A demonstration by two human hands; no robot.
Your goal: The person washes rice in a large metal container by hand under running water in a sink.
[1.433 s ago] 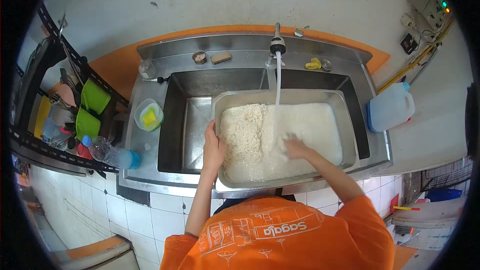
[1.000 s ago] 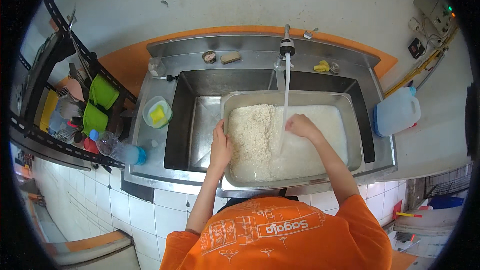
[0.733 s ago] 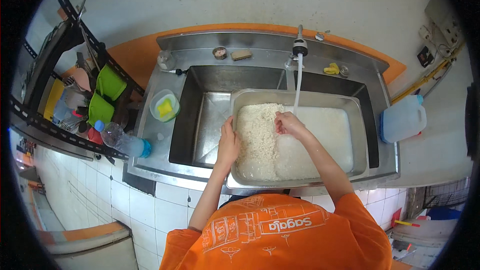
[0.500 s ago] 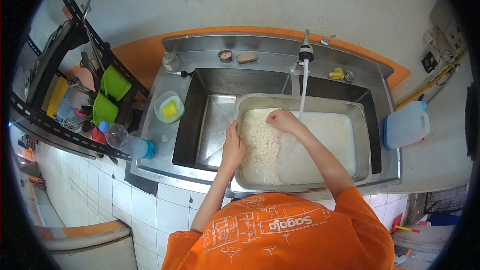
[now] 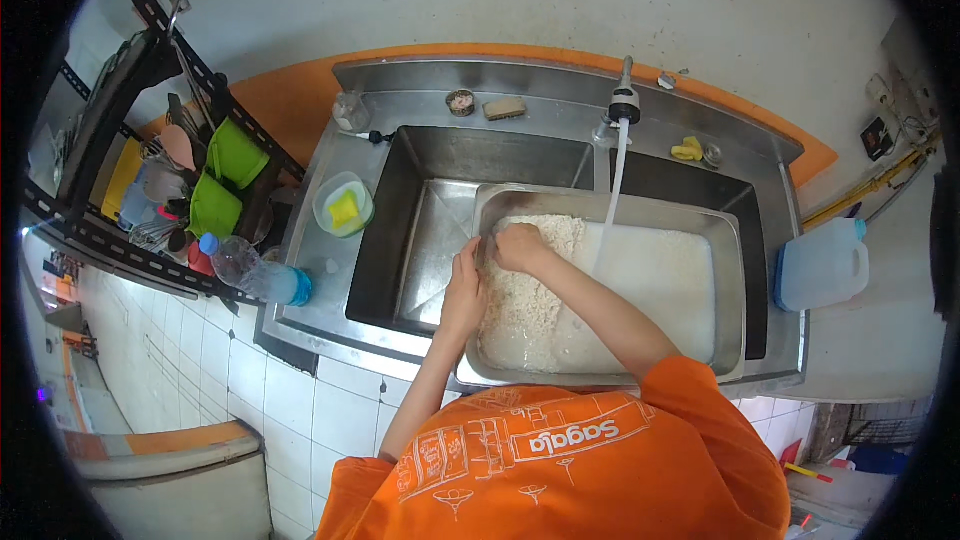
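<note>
A deep rectangular steel pan (image 5: 592,197) rests across the sink. Wet white rice (image 5: 535,315) is heaped along its left end, and cloudy water (image 5: 660,285) fills the rest. My left hand (image 5: 463,295) grips the pan's left rim, its fingers close together along the edge. Inside the pan's far left corner, my right hand (image 5: 521,247) is closed in the rice, its fingertips partly hidden; my forearm crosses above the water. From the faucet (image 5: 624,105) a stream of water (image 5: 613,185) runs into the pan.
Left of the sink stand a tub with a yellow sponge (image 5: 343,208) and a leaning plastic bottle (image 5: 255,275). Beyond is a utensil rack with green bins (image 5: 215,208). A blue-liquid jug (image 5: 822,265) stands at right. A scrubbing block (image 5: 504,108) and yellow cloth (image 5: 687,148) lie on the back ledge.
My right hand has moved left through the rice to the pan's left end, near my left hand. The left hand keeps its place on the rim. The view has shifted slightly.
</note>
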